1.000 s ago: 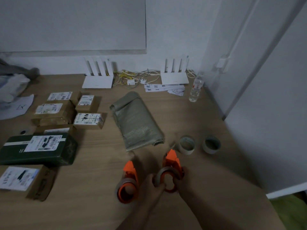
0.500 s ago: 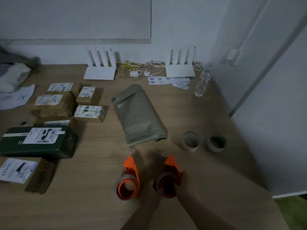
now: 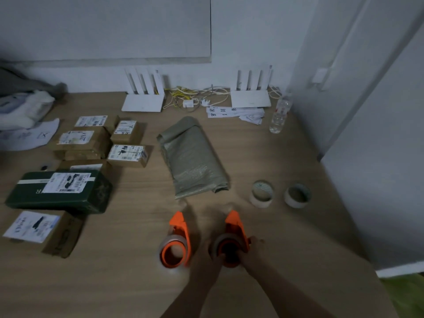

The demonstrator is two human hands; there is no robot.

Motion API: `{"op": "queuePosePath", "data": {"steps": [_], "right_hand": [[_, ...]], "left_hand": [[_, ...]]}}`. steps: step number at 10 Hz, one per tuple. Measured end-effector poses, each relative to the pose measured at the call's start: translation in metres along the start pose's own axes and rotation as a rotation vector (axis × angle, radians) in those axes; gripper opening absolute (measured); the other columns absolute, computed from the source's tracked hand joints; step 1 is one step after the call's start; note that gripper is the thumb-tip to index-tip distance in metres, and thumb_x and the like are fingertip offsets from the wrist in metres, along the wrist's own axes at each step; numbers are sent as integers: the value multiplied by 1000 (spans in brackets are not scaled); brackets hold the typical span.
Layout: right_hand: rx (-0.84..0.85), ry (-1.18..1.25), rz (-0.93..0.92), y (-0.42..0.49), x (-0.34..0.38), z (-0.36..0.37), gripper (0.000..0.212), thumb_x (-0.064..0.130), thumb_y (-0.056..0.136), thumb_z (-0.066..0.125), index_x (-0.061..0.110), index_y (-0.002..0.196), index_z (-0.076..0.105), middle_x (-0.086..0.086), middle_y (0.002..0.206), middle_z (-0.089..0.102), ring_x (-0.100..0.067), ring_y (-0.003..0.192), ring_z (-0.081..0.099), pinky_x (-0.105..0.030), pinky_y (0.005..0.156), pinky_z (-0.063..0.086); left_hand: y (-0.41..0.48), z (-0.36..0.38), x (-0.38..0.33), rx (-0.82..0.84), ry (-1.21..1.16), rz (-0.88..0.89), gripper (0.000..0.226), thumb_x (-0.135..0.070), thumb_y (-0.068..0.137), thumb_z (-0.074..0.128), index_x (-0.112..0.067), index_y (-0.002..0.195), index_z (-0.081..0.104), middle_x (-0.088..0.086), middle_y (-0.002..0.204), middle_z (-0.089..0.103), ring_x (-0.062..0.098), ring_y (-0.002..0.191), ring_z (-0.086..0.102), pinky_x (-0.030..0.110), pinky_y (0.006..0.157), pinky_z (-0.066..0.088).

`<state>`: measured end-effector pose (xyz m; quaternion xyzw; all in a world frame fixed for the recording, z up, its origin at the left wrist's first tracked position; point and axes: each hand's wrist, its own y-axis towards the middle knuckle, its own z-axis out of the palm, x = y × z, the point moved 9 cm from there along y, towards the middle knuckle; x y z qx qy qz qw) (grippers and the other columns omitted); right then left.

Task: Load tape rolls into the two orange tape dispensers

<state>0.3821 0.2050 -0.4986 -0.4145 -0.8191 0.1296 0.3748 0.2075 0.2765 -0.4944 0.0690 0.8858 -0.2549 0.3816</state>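
Two orange tape dispensers stand side by side on the wooden table near its front edge. The left dispenser (image 3: 177, 243) carries a clear tape roll on its hub and nobody touches it. The right dispenser (image 3: 234, 237) also has a tape roll (image 3: 216, 245) around its hub. My left hand (image 3: 207, 260) grips that roll and the hub from the left. My right hand (image 3: 252, 254) holds the same dispenser from the right. Two more tape rolls lie flat further back on the right, one pale (image 3: 261, 193), one greyer (image 3: 297, 195).
A folded grey-green woven bag (image 3: 192, 157) lies behind the dispensers. Several labelled cardboard parcels and a dark green box (image 3: 59, 189) fill the left side. Two white routers (image 3: 144, 97), cables, paper slips and a water bottle (image 3: 278, 115) stand along the back wall.
The view has shifted a little. Both hands stay on the right dispenser, which now sits lower on the table with the roll seated further around its hub.
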Motion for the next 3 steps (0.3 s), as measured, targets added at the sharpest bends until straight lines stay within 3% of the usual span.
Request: {"op": "queuePosePath", "data": {"steps": [1, 2, 3], "right_hand": [[8, 51, -5, -4, -3, -5, 49, 32, 74, 73, 7, 114, 61, -18, 115, 66, -34, 110, 61, -33, 86, 47], [25, 143, -12, -8, -7, -8, 59, 36, 75, 73, 7, 124, 57, -19, 119, 63, -35, 110, 61, -37, 91, 50], [-39, 204, -99, -19, 5, -27, 67, 49, 75, 66, 6, 125, 57, -21, 119, 66, -36, 105, 64, -41, 93, 51]], "left_hand": [[-8, -14, -9, -126, 11, 11, 60, -35, 74, 64, -13, 129, 61, 8, 128, 68, 28, 120, 62, 35, 100, 47], [-15, -21, -11, -212, -44, 15, 49, -26, 74, 71, -11, 121, 66, 8, 119, 71, 27, 112, 66, 40, 97, 51], [-21, -22, -16, -270, -150, 50, 54, -35, 67, 65, -11, 115, 67, 6, 112, 72, 24, 104, 68, 44, 93, 55]]}}
